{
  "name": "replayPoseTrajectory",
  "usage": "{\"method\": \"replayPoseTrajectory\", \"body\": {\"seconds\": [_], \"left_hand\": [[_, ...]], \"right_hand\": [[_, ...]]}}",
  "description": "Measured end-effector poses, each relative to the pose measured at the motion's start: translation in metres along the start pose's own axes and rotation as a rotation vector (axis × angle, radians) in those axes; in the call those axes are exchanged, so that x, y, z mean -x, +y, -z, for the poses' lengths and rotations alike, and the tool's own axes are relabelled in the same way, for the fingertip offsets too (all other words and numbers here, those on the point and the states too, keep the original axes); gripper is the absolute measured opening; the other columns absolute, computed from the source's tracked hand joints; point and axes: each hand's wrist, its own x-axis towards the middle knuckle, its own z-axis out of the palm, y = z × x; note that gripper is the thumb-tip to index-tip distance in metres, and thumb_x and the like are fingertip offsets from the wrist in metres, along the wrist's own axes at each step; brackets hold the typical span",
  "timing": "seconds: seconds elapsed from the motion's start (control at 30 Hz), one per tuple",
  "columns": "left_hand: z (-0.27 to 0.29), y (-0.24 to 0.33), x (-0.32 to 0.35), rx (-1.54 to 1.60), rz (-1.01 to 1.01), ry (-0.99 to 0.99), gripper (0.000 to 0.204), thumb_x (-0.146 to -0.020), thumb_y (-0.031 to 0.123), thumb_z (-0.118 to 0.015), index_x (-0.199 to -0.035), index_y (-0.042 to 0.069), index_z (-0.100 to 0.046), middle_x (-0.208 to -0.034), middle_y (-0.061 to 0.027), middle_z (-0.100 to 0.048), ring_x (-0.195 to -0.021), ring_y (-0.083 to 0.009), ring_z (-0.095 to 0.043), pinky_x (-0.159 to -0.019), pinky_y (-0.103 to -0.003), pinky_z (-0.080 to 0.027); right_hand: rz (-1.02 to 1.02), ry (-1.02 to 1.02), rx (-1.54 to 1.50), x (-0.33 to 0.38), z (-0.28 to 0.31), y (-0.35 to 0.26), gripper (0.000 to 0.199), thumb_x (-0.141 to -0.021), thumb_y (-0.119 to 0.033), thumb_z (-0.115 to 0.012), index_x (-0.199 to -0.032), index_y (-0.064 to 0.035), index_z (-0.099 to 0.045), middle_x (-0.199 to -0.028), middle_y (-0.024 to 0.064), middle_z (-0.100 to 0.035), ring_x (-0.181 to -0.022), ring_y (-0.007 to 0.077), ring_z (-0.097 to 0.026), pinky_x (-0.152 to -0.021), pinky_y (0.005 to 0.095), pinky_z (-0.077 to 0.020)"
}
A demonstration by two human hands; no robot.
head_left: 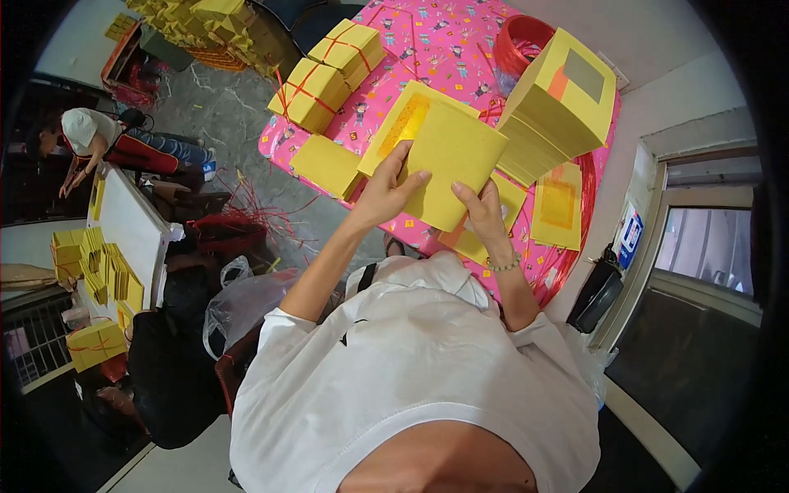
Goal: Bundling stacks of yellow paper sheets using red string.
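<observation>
Bright, even daylight over pink table (427, 49); yellow paper sheets (448, 160) above it well exposed, colours saturated, no harsh glare. Soft shadow under sheets and along table's near edge. Left of table, floor dimmer; far-left corner almost black. Right of table, window (707, 246) dull, grey (little light from there). Strong fisheye bending, black vignette at rim. Centre sharp, edges softer.

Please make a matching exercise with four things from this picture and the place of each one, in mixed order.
Things:
1. yellow paper stack
2. tied yellow bundles
3. red string coil
4. tall loose stack

Places:
A. far edge of the pink table
B. held in left hand and right hand
C. right part of the table
D. left part of the table

Pairs: 1-B, 2-D, 3-A, 4-C
</observation>
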Motion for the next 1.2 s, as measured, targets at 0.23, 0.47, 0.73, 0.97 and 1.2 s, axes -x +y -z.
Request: {"method": "replayPoseTrajectory", "body": {"seconds": [0.23,0.47,0.73,0.97,1.2], "left_hand": [[-0.012,0.003,0.007,-0.043,-0.035,0.046,0.040,-0.090,0.006,-0.054,-0.126,-0.003,-0.038,-0.117,-0.0100,-0.052,-0.110,-0.0136,-0.049,-0.094,-0.028,-0.040],[-0.018,0.015,0.010,0.061,0.052,0.040,0.046,-0.090,0.008,-0.055,-0.130,-0.004,-0.036,-0.120,-0.0101,-0.052,-0.110,-0.0141,-0.050,-0.093,-0.028,-0.041],[-0.005,0.017,0.000,0.075,0.160,-0.018,0.043,-0.091,0.016,-0.056,-0.127,-0.001,-0.040,-0.117,-0.0076,-0.055,-0.107,-0.0121,-0.052,-0.091,-0.027,-0.041],[0.006,0.017,-0.014,-0.030,0.222,-0.014,0.044,-0.093,0.021,-0.054,-0.129,0.000,-0.040,-0.118,-0.0059,-0.055,-0.106,-0.0119,-0.053,-0.090,-0.027,-0.041],[-0.003,0.013,-0.015,0.017,0.218,0.043,0.043,-0.095,0.018,-0.051,-0.132,0.001,-0.038,-0.121,-0.0063,-0.054,-0.108,-0.0119,-0.052,-0.091,-0.028,-0.041]], "right_hand": [[0.069,0.181,-0.030,0.004,-0.017,-0.010,0.033,-0.090,-0.015,-0.058,-0.117,0.0030,-0.051,-0.107,0.0074,-0.061,-0.094,0.0116,-0.058,-0.080,0.0255,-0.0479],[0.029,0.193,-0.045,0.010,-0.020,-0.016,0.031,-0.092,-0.016,-0.056,-0.117,0.0020,-0.052,-0.107,0.0072,-0.061,-0.093,0.0106,-0.058,-0.080,0.0243,-0.0479],[0.051,0.179,-0.069,0.003,-0.018,-0.018,0.031,-0.091,-0.016,-0.058,-0.116,0.0024,-0.053,-0.107,0.0066,-0.061,-0.093,0.0105,-0.058,-0.079,0.0244,-0.0478],[-0.002,0.166,-0.031,-0.006,-0.025,-0.024,0.031,-0.091,-0.015,-0.059,-0.116,0.0020,-0.054,-0.107,0.0076,-0.062,-0.092,0.0111,-0.060,-0.078,0.0248,-0.0487],[-0.055,0.112,-0.058,-0.007,-0.020,-0.023,0.032,-0.092,-0.014,-0.056,-0.119,0.0015,-0.051,-0.108,0.0069,-0.061,-0.095,0.0117,-0.059,-0.081,0.0252,-0.0486]]}}
